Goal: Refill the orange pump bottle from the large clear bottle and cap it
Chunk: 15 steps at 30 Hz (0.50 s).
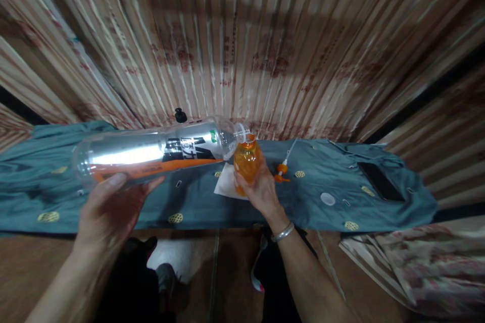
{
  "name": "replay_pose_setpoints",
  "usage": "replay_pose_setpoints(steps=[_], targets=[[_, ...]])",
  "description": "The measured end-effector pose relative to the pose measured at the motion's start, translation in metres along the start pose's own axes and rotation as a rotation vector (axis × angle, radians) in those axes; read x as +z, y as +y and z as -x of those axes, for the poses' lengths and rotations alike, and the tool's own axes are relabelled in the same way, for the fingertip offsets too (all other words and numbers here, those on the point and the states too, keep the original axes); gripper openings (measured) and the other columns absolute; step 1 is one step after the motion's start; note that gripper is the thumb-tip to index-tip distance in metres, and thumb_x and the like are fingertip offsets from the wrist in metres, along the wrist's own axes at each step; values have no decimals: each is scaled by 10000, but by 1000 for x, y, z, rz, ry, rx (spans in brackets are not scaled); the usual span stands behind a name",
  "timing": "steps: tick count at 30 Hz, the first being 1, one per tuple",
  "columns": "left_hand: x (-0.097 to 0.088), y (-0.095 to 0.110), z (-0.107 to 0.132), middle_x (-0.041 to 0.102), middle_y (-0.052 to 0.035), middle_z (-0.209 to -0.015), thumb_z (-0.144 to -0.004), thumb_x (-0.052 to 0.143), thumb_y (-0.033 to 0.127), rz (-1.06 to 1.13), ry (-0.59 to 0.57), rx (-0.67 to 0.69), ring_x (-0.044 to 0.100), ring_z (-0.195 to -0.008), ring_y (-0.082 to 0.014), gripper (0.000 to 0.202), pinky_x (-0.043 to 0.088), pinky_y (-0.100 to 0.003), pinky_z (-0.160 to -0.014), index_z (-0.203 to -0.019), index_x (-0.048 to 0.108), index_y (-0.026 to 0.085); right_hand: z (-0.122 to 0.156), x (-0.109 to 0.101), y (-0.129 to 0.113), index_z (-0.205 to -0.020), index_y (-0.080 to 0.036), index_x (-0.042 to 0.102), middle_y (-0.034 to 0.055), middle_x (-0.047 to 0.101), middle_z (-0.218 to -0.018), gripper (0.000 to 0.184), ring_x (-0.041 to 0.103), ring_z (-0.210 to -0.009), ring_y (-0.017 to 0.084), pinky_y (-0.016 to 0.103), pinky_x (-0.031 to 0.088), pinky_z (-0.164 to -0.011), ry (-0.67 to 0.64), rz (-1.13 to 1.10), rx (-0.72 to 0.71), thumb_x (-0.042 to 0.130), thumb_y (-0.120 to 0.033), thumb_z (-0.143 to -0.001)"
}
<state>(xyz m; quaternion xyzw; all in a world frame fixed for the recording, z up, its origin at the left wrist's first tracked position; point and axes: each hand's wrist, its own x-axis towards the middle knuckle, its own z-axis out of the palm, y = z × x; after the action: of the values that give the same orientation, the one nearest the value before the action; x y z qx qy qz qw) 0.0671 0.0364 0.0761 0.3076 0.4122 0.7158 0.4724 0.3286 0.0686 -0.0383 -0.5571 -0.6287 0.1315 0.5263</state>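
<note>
Left hand (111, 209) grips large labeled bottle (151, 150), left of frame, lying near-horizontal, mouth at orange bottle's top; right hand (262, 185) wraps orange bottle (246, 159), center.

big btl (151, 154) blocks L, rm btwn pump (281, 168) & phone (381, 182)

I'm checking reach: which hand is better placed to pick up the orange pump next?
Probably the right hand: the pump lies just to its right, while the left hand is farther away, supporting the large bottle. The right would first need to let go of the orange bottle.
</note>
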Motion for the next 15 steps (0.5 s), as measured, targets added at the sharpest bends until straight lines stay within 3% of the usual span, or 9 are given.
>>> replay_pose_setpoints(steps=[6, 10, 15], targets=[[3, 1, 3, 855, 15, -898, -522, 972, 261, -1, -43, 33, 825, -849, -230, 394, 726, -297, -700, -877, 811, 321, 1, 2, 4, -1593, -188, 469, 172, 703, -1497, 778, 695, -1376, 342, 572, 573, -1192, 19, 42, -31, 740, -407, -898], [-2, 0, 2, 852, 1, -872, -549, 963, 268, -7, -40, 19, 826, -859, -249, 336, 734, -318, -736, -854, 823, 295, 0, 2, 7, -1590, -150, 474, 214, 677, -1520, 811, 670, -1407, 374, 597, 552, -1209, 17, 63, -38, 760, -411, -878], [-10, -2, 0, 859, 19, -914, -577, 967, 290, -23, -40, 26, 824, -903, -252, 363, 737, -336, -747, -913, 838, 339, 0, 2, 10, -1594, -161, 463, 215, 692, -1491, 817, 679, -1387, 393, 636, 563, -1181, -2, 65, -25, 763, -413, -877]])
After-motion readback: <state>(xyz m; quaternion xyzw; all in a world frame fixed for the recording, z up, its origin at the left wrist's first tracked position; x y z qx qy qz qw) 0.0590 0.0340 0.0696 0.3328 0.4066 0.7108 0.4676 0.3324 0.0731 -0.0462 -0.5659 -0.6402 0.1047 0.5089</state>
